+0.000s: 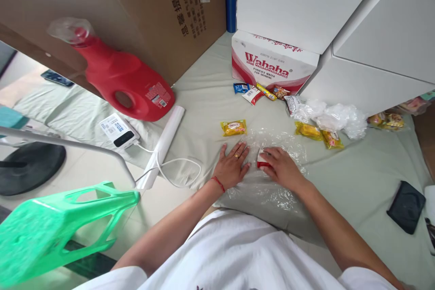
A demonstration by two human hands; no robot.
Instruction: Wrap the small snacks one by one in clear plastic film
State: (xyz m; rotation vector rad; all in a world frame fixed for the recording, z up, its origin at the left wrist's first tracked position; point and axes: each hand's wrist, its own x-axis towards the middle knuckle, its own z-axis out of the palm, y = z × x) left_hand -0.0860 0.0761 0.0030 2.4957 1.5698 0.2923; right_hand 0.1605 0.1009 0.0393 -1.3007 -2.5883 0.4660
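I read this as the bagging step: left hand (233,166) flat, fingers spread, pinning the clear plastic bag (272,186) to the sheet. Right hand (279,166) grips a red-and-white snack packet (262,158) on the bag. Next: find the bag's mouth, slip packet in.

Bright even daylight, soft shadows, wide-angle bending edges, corners perhaps slightly blurred

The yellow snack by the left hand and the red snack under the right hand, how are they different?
The yellow snack lies in the open on the cloth, past the left hand, untouched; the red snack sits under the right hand, mostly hidden. The yellow snack lies off the clear plastic bag; the red snack lies on or in it. Both are small wrapped packets.
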